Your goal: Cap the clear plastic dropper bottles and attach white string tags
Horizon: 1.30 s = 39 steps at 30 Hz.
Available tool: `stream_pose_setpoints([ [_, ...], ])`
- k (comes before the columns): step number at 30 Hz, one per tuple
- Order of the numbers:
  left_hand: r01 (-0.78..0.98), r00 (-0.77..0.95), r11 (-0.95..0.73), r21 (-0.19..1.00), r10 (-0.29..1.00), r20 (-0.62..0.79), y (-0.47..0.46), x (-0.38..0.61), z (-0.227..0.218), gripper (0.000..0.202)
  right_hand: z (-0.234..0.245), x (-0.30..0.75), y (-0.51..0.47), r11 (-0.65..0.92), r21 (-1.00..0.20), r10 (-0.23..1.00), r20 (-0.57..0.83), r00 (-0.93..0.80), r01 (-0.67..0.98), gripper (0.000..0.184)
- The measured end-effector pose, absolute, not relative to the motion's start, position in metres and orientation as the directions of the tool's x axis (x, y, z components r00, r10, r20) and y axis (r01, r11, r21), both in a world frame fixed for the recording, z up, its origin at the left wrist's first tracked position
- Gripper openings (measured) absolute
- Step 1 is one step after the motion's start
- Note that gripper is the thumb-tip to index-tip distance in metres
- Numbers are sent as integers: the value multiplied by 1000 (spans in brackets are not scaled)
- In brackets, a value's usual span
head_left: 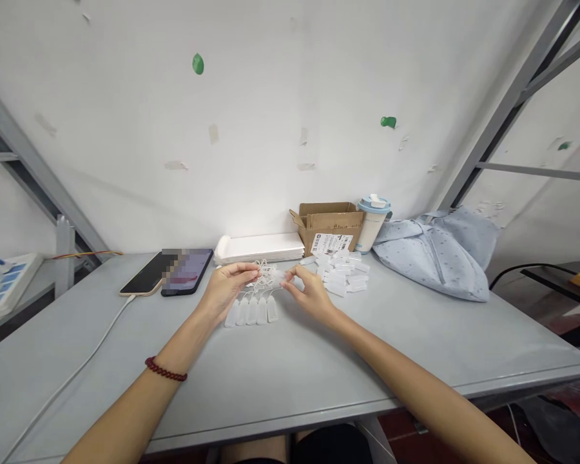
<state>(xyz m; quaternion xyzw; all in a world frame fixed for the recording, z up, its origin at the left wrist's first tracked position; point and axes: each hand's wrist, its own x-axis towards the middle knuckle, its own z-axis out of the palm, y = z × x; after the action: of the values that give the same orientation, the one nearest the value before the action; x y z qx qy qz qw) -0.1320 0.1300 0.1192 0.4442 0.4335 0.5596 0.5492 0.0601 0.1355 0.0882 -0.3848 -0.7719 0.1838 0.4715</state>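
My left hand [228, 288] and my right hand [308, 291] meet over the middle of the grey table [270, 374]. Both pinch a small clear plastic vial [276, 276] with thin white string [262, 267] bunched at the left fingertips. Just below the hands, several finished clear vials [252, 311] lie side by side in a row, each with a string. A loose pile of clear vials [341, 271] sits to the right of my right hand. A red bead bracelet [165, 370] is on my left wrist.
Two phones [169, 272] lie at the left with a white cable [77, 374]. A white tray stack [260, 248], a cardboard box [331, 225], a lidded cup [371, 222] and a light blue cloth bag [437, 254] stand along the wall.
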Motion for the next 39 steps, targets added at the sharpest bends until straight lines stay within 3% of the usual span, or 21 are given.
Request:
stream_pose_setpoints([
  [13,-119,5,-8,993,1000,9,127,-132,121,26,87,59,135,622,-666,778,583,-233,412,9],
  [19,-42,60,-6,999,998,9,125,-131,122,24,88,60,134,639,-622,766,568,-301,452,9],
  [28,160,197,-142,977,974,109,122,-127,123,25,87,59,131,704,-505,706,574,-414,500,32],
  [39,224,267,-240,945,947,177,125,-127,118,26,85,56,128,738,-465,670,594,-446,488,30],
])
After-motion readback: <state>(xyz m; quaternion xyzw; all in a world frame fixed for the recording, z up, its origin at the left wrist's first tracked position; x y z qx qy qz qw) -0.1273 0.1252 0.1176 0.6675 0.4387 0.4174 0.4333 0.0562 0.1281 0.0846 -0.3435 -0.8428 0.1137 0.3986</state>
